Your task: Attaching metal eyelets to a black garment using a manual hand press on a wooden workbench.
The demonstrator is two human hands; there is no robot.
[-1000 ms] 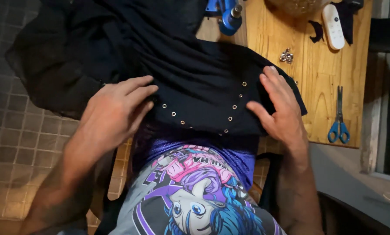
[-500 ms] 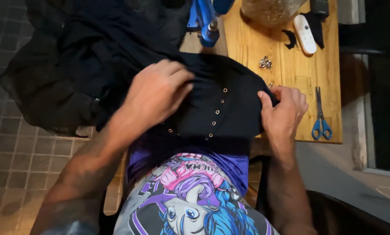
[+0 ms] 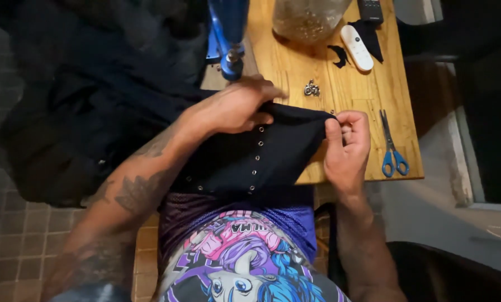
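A black garment (image 3: pixel 261 162) with rows of small metal eyelets lies across the near edge of a wooden table (image 3: pixel 340 84) and spills off to the left. My left hand (image 3: pixel 234 106) grips the top edge of the eyelet strip. My right hand (image 3: pixel 345 142) pinches the cloth's right corner between thumb and fingers. Just behind my left hand stands a blue press tool (image 3: pixel 228 33).
On the table lie blue-handled scissors (image 3: pixel 393 145), a small heap of metal eyelets (image 3: pixel 311 88), a white remote (image 3: pixel 356 47), black fabric scraps (image 3: pixel 338 55) and a clear jar (image 3: pixel 306 19). The floor at the left is tiled.
Both hands went from lying flat on the cloth to gripping its edge. They moved up toward the blue tool, and the eyelet strip now stretches between them.
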